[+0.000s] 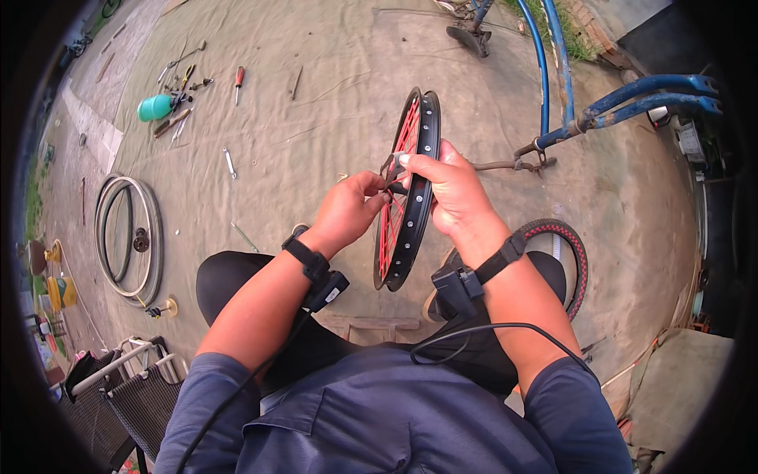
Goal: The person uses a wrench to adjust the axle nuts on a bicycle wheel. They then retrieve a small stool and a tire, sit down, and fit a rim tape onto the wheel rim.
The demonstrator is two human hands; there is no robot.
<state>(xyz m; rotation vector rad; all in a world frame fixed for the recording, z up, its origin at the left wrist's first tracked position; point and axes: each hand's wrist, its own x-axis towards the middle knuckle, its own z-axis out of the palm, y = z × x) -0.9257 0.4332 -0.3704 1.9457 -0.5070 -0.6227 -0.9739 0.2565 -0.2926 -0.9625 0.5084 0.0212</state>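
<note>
A small black bicycle wheel rim (414,229) with red spokes (388,235) stands upright, edge-on, between my hands above my lap. No tire is on it. My right hand (458,193) grips the rim from the right, its thumb reaching over the top edge to a dark, flat piece (392,165) by the spokes. On the other side, my left hand (350,207) has thumb and fingers pinched together close to the hub. What lies between those fingertips is too small to make out. The rim hides the right hand's inner fingers in part.
A red-and-black tire (583,265) lies by my right knee; a blue bicycle frame (564,130) stands beyond. Left on the cloth (268,150) are tires (156,237), a wrench (230,163), a screwdriver (239,77) and a green bottle (155,107). A folding chair (142,395) stands lower left.
</note>
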